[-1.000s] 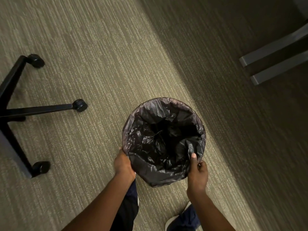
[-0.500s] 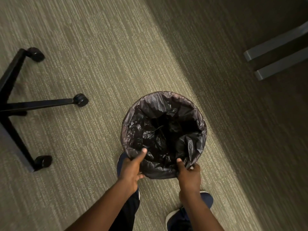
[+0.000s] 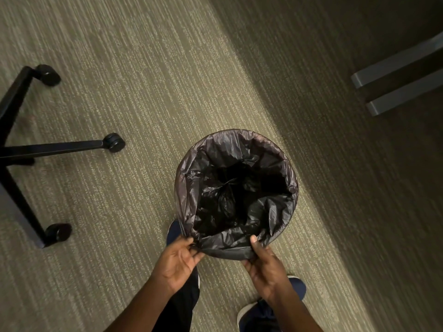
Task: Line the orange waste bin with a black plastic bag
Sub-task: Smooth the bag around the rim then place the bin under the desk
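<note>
— Black plastic bag [image 3: 236,195]?
— On carpet [image 3: 143,92], draped over bin rim, hiding the bin; castered chair base [image 3: 48,149] well apart.
— Hands?
— Left hand [image 3: 178,262] and right hand [image 3: 265,264] both pinching bag's near edge — thumbs on top.

Glossy black crinkled plastic bag [image 3: 239,188], faint brownish-purple sheen where stretched over the round bin rim, orange entirely hidden. Olive-beige carpet floor [image 3: 155,80] with fine pale streaked stripes, darkening to deep brown-grey in shadow at right. Matte black wheeled chair base [image 3: 55,148]. Two dull grey metal bars [image 3: 395,68]. Navy blue shoe [image 3: 297,287], white-edged sole. Black trouser leg [image 3: 182,305].
</note>
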The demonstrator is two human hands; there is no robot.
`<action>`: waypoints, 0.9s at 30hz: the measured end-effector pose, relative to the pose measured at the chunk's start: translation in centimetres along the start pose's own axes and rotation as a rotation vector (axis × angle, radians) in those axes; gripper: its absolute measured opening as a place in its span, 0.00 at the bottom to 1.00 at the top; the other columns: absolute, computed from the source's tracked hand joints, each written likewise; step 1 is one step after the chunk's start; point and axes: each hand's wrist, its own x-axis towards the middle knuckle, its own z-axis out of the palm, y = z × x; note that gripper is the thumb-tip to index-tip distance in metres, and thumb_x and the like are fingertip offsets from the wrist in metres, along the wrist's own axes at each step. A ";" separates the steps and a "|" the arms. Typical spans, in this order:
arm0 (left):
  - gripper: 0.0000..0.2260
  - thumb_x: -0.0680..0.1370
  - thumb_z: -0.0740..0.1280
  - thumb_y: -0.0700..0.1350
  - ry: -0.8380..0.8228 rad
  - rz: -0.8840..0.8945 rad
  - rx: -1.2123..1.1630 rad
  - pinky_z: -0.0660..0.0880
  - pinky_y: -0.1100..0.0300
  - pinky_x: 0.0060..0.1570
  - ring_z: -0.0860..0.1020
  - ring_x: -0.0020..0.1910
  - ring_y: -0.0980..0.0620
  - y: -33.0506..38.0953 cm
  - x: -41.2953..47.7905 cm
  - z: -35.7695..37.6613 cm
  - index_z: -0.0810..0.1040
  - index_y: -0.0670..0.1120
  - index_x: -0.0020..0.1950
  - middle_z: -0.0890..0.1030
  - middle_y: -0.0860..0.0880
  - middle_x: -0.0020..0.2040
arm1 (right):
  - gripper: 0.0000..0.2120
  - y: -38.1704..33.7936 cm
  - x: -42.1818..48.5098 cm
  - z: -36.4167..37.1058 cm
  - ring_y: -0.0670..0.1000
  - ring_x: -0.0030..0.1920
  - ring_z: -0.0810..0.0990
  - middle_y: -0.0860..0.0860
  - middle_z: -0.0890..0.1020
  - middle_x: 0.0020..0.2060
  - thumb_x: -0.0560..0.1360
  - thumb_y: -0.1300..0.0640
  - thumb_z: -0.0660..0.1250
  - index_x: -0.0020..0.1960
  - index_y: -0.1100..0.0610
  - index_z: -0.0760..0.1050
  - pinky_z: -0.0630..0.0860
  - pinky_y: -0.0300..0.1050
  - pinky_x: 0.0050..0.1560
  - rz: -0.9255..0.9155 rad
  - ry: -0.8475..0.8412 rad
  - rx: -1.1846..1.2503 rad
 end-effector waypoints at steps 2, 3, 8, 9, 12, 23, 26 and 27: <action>0.17 0.72 0.63 0.34 0.028 0.017 0.071 0.83 0.50 0.50 0.85 0.54 0.45 0.3 0.0 0.1 0.77 0.41 0.60 0.85 0.41 0.56 | 0.17 -0.2 -0.1 -0.5 0.52 0.43 0.88 0.56 0.88 0.47 0.70 0.61 0.72 0.58 0.61 0.77 0.84 0.43 0.39 0.012 -0.058 -0.080; 0.17 0.71 0.63 0.34 0.045 0.030 0.120 0.83 0.52 0.47 0.85 0.52 0.46 0.4 0.0 0.5 0.78 0.43 0.59 0.86 0.42 0.54 | 0.18 -0.3 -0.1 -0.8 0.52 0.46 0.88 0.56 0.88 0.50 0.70 0.60 0.72 0.59 0.61 0.77 0.85 0.45 0.44 0.010 -0.078 -0.129; 0.15 0.80 0.59 0.31 0.158 0.069 0.296 0.77 0.50 0.49 0.84 0.50 0.44 0.7 1.0 2.0 0.78 0.47 0.58 0.87 0.44 0.50 | 0.24 -1.0 0.0 -2.5 0.60 0.63 0.82 0.58 0.84 0.61 0.70 0.63 0.74 0.65 0.64 0.74 0.75 0.60 0.68 0.033 -0.140 -0.357; 0.15 0.80 0.59 0.30 0.190 0.080 0.327 0.77 0.50 0.49 0.83 0.50 0.44 0.8 1.1 2.3 0.78 0.47 0.57 0.87 0.44 0.49 | 0.24 -1.1 0.1 -2.4 0.60 0.61 0.83 0.59 0.85 0.60 0.70 0.64 0.75 0.64 0.64 0.75 0.77 0.58 0.66 0.036 -0.134 -0.413; 0.15 0.81 0.57 0.31 0.295 0.121 0.429 0.77 0.49 0.55 0.82 0.51 0.44 0.9 1.0 3.4 0.78 0.49 0.54 0.84 0.44 0.50 | 0.19 -1.5 0.6 -1.7 0.58 0.55 0.86 0.62 0.85 0.56 0.71 0.68 0.74 0.61 0.66 0.76 0.81 0.52 0.56 0.001 -0.023 -0.547; 0.18 0.82 0.58 0.57 0.465 0.322 0.229 0.81 0.52 0.46 0.84 0.51 0.46 2.5 1.4 6.1 0.80 0.48 0.60 0.86 0.46 0.53 | 0.23 -5.1 0.2 2.0 0.57 0.60 0.80 0.55 0.81 0.61 0.84 0.42 0.54 0.67 0.56 0.75 0.76 0.60 0.65 -0.420 0.459 -0.276; 0.21 0.82 0.57 0.56 0.546 0.343 0.228 0.78 0.43 0.61 0.82 0.56 0.41 2.8 2.2 7.2 0.79 0.45 0.64 0.83 0.43 0.58 | 0.23 -4.9 0.6 3.3 0.58 0.65 0.76 0.52 0.79 0.63 0.84 0.41 0.51 0.66 0.54 0.75 0.71 0.63 0.70 -0.385 0.465 -0.305; 0.21 0.81 0.56 0.55 0.581 0.352 0.253 0.76 0.42 0.62 0.81 0.56 0.40 3.0 2.5 7.3 0.79 0.45 0.64 0.83 0.42 0.59 | 0.24 -4.9 0.7 3.3 0.58 0.64 0.76 0.53 0.78 0.63 0.84 0.41 0.50 0.65 0.54 0.75 0.71 0.63 0.71 -0.370 0.477 -0.299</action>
